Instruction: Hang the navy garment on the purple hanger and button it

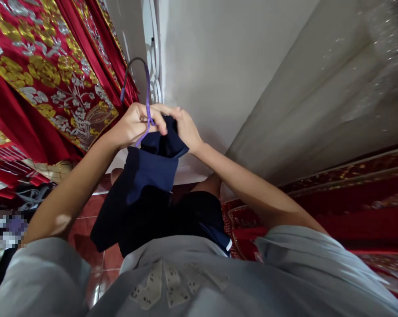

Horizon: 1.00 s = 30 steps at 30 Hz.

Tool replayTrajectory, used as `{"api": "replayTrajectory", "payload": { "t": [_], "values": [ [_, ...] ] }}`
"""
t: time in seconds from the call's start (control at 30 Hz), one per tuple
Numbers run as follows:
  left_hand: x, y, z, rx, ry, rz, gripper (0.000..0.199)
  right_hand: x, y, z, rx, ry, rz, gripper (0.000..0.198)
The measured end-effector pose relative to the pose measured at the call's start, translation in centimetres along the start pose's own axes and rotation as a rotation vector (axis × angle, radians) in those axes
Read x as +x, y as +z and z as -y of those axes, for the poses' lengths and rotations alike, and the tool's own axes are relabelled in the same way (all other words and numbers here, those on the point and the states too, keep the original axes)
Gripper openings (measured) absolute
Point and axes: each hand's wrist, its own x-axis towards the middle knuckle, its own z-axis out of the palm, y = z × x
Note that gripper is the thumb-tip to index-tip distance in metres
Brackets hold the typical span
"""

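My left hand [136, 124] is closed around a thin purple hanger [148, 90], whose dark hook curves up above the knuckles. Just under those fingers hangs a navy blue garment [152, 171], its upper part bunched and folded between my hands. My right hand [187, 130] grips the garment's upper right edge, fingers reaching across toward the left hand. The cloth's lower part drops in front of my dark shorts [199, 215]. Which kind of garment it is, I cannot tell.
Red cloth with gold and silver decoration [53, 66] hangs close on the left. A pale wall [215, 53] stands ahead, with plastic-like sheeting [334, 88] to the right. More red ornate fabric [334, 220] lies at lower right. Red floor tiles [90, 224] show below.
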Motion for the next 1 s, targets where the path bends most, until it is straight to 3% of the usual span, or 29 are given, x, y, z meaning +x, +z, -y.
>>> {"api": "replayTrajectory", "payload": {
  "t": [0.07, 0.13, 0.23, 0.33, 0.4, 0.47, 0.53, 0.6, 0.77, 0.83, 1.0],
  "values": [
    [-1.6, -1.3, -0.1, 0.072, -0.067, -0.139, 0.04, -0.8, -1.2, -1.4, -0.057, 0.07, -0.075, 0.07],
    [-3.7, -3.6, -0.4, 0.115, -0.082, -0.36, 0.036, -1.7, -3.0, -3.0, -0.148, 0.173, -0.174, 0.072],
    [-6.5, -6.3, -1.0, 0.168, 0.028, -0.681, 0.025, -2.0, -5.9, -4.4, -0.303, 0.375, -0.281, 0.072],
    [-7.7, -6.0, -1.1, 0.404, 0.107, -0.867, 0.029, -0.2, -7.9, -4.1, -0.398, 0.451, -0.317, 0.065],
    [-7.6, -4.1, -0.3, 0.617, 0.083, -0.785, 0.026, 1.5, -8.5, -3.2, -0.399, 0.396, -0.292, 0.066],
    [-7.4, -1.4, 1.1, 0.793, 0.029, -0.543, 0.028, 2.7, -8.9, -2.1, -0.377, 0.314, -0.261, 0.068],
    [-7.2, 1.5, 2.7, 0.89, -0.059, -0.301, 0.045, 2.8, -9.4, -1.2, -0.363, 0.245, -0.237, 0.067],
    [-7.0, 4.2, 4.1, 0.922, -0.155, -0.176, 0.062, 1.9, -9.9, -0.5, -0.371, 0.214, -0.205, 0.072],
    [-5.9, 8.6, 5.5, 0.945, -0.242, -0.088, 0.065, -1.2, -10.6, -0.1, -0.396, 0.237, -0.106, 0.102],
    [-5.1, 9.4, 5.8, 0.967, -0.298, -0.041, 0.063, -1.7, -10.3, -0.3, -0.381, 0.245, -0.118, 0.1],
    [-4.2, 9.9, 7.5, 1.061, -0.585, 0.015, 0.045, -1.7, -9.3, -1.3, -0.353, 0.268, -0.15, 0.091]
  ]
}}
